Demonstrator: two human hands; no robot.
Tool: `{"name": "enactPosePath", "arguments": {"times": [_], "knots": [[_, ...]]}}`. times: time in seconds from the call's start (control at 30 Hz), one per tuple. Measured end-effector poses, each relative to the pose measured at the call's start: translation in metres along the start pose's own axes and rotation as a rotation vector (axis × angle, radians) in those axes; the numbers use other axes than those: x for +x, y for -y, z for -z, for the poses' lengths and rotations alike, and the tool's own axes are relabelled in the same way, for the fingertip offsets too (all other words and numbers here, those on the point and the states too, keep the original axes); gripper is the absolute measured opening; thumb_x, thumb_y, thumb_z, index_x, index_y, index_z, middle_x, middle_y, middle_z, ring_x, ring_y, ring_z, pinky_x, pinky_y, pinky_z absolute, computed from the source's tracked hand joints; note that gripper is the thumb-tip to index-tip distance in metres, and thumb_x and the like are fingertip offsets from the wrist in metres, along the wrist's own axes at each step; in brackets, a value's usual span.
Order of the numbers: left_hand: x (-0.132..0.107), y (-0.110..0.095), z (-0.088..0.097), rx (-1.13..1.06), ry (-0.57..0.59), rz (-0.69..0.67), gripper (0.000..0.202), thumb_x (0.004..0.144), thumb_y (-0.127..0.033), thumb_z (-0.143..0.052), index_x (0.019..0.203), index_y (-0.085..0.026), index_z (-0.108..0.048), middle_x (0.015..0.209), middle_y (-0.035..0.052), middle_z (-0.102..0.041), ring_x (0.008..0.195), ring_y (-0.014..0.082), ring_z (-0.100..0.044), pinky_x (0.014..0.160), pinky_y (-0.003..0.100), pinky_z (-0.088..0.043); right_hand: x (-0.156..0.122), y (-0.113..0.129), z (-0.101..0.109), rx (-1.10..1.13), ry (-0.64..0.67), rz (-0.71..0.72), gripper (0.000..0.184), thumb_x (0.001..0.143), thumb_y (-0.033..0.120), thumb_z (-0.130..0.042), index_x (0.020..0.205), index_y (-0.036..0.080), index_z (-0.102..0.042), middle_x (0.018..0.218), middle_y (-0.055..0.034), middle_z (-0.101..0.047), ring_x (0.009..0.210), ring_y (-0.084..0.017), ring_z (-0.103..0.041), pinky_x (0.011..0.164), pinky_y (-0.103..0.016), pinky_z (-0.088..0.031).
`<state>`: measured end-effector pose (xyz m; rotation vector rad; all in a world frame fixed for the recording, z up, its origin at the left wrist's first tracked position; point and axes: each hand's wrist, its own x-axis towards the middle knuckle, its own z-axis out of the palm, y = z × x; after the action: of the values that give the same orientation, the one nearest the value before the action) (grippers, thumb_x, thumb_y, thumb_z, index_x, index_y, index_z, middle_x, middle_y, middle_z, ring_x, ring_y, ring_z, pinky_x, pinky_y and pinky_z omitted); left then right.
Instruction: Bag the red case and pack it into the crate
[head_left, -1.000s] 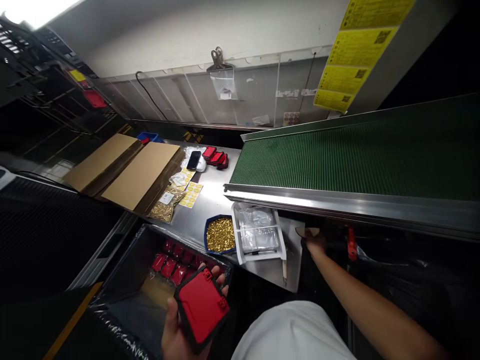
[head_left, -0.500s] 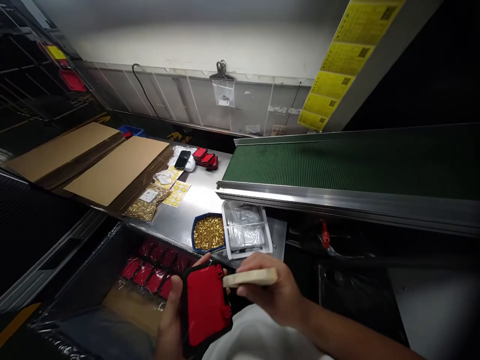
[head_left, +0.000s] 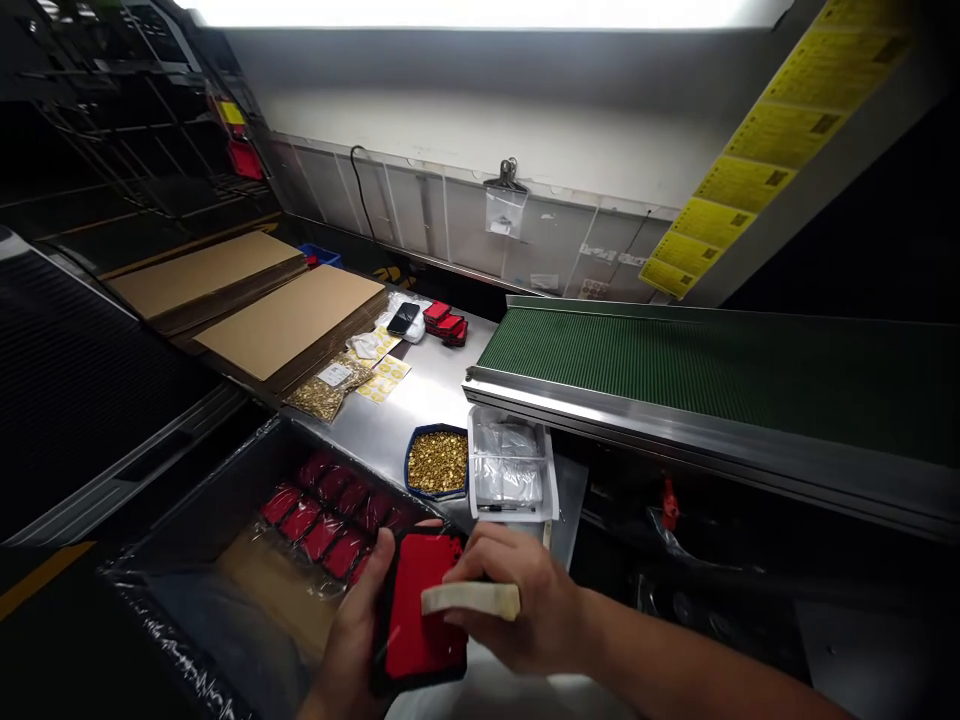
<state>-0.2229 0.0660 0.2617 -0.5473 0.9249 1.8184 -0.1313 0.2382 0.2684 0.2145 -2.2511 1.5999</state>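
two hands (head_left: 450, 610), red part (head_left: 424, 610) half covered, pale block (head_left: 471, 598)

Illumination is uneven. A blown-out white band along the top edge is the brightest area; no detail is recoverable there. The steel tabletop (head_left: 420, 400) carries a soft reflection of this light. Left side, lower right and the space under the conveyor belt (head_left: 712, 360) fall into deep shadow. Wide-angle distortion bends straight lines toward the edges. Central detail is acceptably sharp; corners are soft.
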Motion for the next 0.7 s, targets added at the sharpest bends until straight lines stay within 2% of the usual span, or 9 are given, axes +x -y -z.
{"name": "enactPosePath", "arguments": {"times": [0.13, 0.23, 0.4, 0.5, 0.6, 0.67, 0.7], "knots": [[-0.004, 0.001, -0.004, 0.016, -0.035, -0.030, 0.065, 0.084, -0.053, -0.068, 0.137, -0.017, -0.055, 0.105, 0.0126, -0.076, 0.090, 0.0293, -0.074, 0.078, 0.039, -0.063, 0.003, -0.005, 0.002, 0.027, 0.034, -0.010, 0.020, 0.087, 0.031, -0.071, 0.096, 0.015, -0.065, 0.084, -0.0058, -0.064, 0.072, -0.012, -0.056, 0.063, -0.024, -0.043], [-0.007, 0.000, -0.011, -0.015, -0.035, -0.026, 0.062, 0.089, -0.048, -0.063, 0.139, -0.013, -0.053, 0.102, 0.0150, -0.076, 0.091, 0.0300, -0.073, 0.078, 0.039, -0.063, 0.005, -0.010, 0.005, 0.046, 0.031, 0.008, 0.019, 0.086, 0.031, -0.070, 0.096, 0.014, -0.066, 0.083, -0.0058, -0.063, 0.071, -0.012, -0.056, 0.064, -0.025, -0.043], [0.000, 0.001, -0.011, 0.008, -0.062, -0.078, 0.061, 0.091, -0.049, -0.060, 0.141, -0.015, -0.051, 0.106, 0.0145, -0.076, 0.093, 0.0278, -0.073, 0.080, 0.037, -0.062, 0.010, -0.015, 0.001, 0.042, 0.040, 0.008, 0.019, 0.088, 0.031, -0.068, 0.096, 0.015, -0.065, 0.084, -0.0063, -0.064, 0.072, -0.013, -0.055, 0.064, -0.026, -0.043], [0.007, 0.002, -0.007, 0.000, -0.002, -0.088, 0.063, 0.092, -0.052, -0.057, 0.141, -0.014, -0.051, 0.108, 0.0167, -0.075, 0.093, 0.0289, -0.073, 0.082, 0.039, -0.062, 0.013, -0.011, 0.000, 0.075, -0.084, 0.032, 0.015, 0.088, 0.027, -0.069, 0.096, 0.015, -0.065, 0.086, -0.0064, -0.065, 0.077, -0.014, -0.057, 0.068, -0.027, -0.045], [0.009, 0.003, -0.007, -0.032, 0.088, -0.075, 0.072, 0.091, -0.059, -0.053, 0.150, -0.019, -0.039, 0.110, 0.0175, -0.073, 0.091, 0.0314, -0.072, 0.079, 0.044, -0.061, 0.006, -0.010, 0.010, 0.127, -0.268, 0.019, 0.015, 0.087, 0.018, -0.070, 0.100, 0.018, -0.065, 0.089, -0.0042, -0.066, 0.080, -0.013, -0.060, 0.072, -0.026, -0.048], [0.008, 0.005, -0.009, -0.028, 0.114, -0.063, 0.078, 0.092, -0.062, -0.048, 0.154, -0.018, -0.029, 0.111, 0.0201, -0.072, 0.088, 0.0324, -0.071, 0.076, 0.047, -0.061, -0.007, -0.018, 0.021, 0.097, -0.409, -0.069, 0.015, 0.088, 0.017, -0.069, 0.102, 0.019, -0.065, 0.092, -0.0041, -0.065, 0.084, -0.014, -0.062, 0.074, -0.026, -0.050], [0.006, 0.006, -0.009, -0.019, 0.118, -0.071, 0.079, 0.092, -0.063, -0.045, 0.155, -0.017, -0.026, 0.111, 0.0212, -0.072, 0.088, 0.0325, -0.070, 0.076, 0.047, -0.060, -0.016, -0.027, 0.026, 0.069, -0.491, -0.158, 0.013, 0.088, 0.021, -0.069, 0.101, 0.019, -0.065, 0.093, -0.0044, -0.064, 0.083, -0.014, -0.062, 0.073, -0.026, -0.050]]}}
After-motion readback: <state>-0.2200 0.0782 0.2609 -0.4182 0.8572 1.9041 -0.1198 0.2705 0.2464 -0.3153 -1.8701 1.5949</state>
